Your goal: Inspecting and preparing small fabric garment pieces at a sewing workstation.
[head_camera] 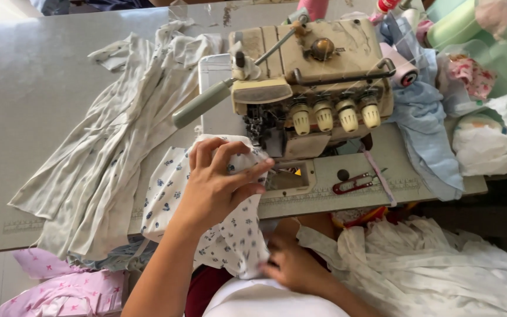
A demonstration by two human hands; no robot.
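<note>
1. While the left hand [218,188] lies spread with fingers apart on the white flowered cloth [230,235] before the overlock machine [309,88], the right hand [291,267] pinches its lower edge near the lap.
2. I judge the cloth light, soft and easy to wrinkle; it is best held flat near the edge.
3. The grey bench [42,88] looks smooth, so cloth can slide.
4. A pale cloth pile [107,152] lies left, red snips [353,183] right, and bundles crowd the room.
</note>
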